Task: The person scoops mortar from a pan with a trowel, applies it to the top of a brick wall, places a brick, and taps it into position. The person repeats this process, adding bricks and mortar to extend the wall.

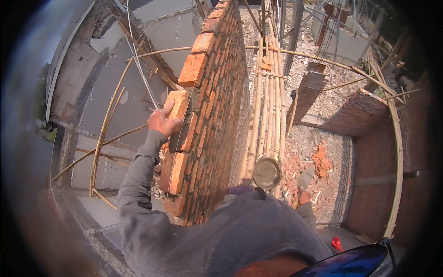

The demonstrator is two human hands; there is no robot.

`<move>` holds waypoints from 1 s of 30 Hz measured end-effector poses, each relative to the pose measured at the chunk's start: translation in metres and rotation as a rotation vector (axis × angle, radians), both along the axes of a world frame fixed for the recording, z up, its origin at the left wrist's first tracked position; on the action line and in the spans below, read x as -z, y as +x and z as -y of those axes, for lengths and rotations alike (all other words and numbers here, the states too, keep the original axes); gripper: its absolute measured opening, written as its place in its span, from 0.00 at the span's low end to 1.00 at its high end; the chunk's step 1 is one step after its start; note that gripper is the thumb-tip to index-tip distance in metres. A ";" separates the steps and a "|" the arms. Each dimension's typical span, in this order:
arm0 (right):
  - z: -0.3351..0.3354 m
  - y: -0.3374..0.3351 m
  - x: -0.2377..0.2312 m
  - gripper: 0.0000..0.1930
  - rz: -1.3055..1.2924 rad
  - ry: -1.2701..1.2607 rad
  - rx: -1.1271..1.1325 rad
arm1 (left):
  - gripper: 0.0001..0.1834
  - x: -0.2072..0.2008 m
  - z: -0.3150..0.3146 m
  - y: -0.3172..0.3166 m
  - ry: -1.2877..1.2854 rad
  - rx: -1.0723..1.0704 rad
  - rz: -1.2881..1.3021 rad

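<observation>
My left hand (164, 121) is closed around the near end of an orange brick (177, 102) at the top of the brick wall (210, 99). Grey mortar (193, 99) shows beside that brick. A thin string runs along the wall's top edge, close to the brick. Nearer to me, another brick (178, 173) sits on the wall's stepped end. Low on the right, my right hand (304, 198) grips a trowel (305, 177), its blade pointing away from me. Left of the trowel stands a round bucket (267, 173) with grey mortar in it.
Bamboo poles (267, 106) form a narrow scaffold along the wall's right side, with a few brick pieces (266, 63) on them. A curved bamboo rail (318, 56) crosses ahead. Far below lie rubble and a heap of orange bricks (321, 160). Bamboo poles (108, 111) also stand at left.
</observation>
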State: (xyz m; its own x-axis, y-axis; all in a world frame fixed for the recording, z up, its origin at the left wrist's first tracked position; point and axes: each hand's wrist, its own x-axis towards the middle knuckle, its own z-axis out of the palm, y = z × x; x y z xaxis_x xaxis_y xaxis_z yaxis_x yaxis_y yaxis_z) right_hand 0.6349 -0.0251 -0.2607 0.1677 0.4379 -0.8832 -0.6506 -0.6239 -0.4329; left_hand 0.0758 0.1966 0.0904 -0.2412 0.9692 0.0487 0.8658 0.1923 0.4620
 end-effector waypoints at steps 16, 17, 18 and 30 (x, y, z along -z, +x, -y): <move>-0.011 -0.017 -0.007 0.15 0.229 0.042 -0.093 | 0.44 0.013 -0.005 0.023 -0.041 -0.040 -0.195; -0.015 -0.020 -0.009 0.15 0.240 0.046 -0.099 | 0.44 0.014 -0.008 0.023 -0.029 -0.036 -0.202; -0.018 -0.022 -0.012 0.15 0.251 0.049 -0.115 | 0.45 0.014 -0.010 0.025 -0.019 -0.031 -0.208; -0.083 -0.063 -0.067 0.04 0.260 0.247 -0.340 | 0.46 0.019 -0.014 -0.001 0.028 0.083 0.160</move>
